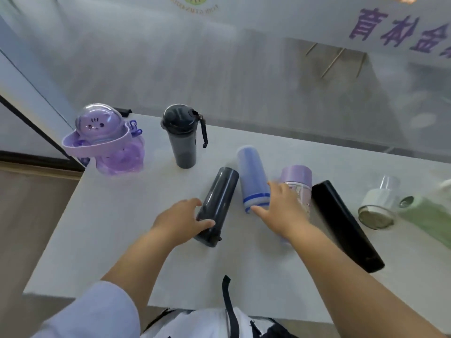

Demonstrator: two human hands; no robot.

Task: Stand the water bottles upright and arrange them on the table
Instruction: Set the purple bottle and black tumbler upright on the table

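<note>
Both bare forearms reach forward; left grip [181,222] curls round a dark bottle [219,196], right grip [280,208] spreads its fingers, blurred

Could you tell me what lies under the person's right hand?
A lilac cylindrical bottle with a printed label, lying on its side; the right hand hides its near end.

green bottle [429,215] cut off at right edge; right hand [280,206] blurred.
</note>
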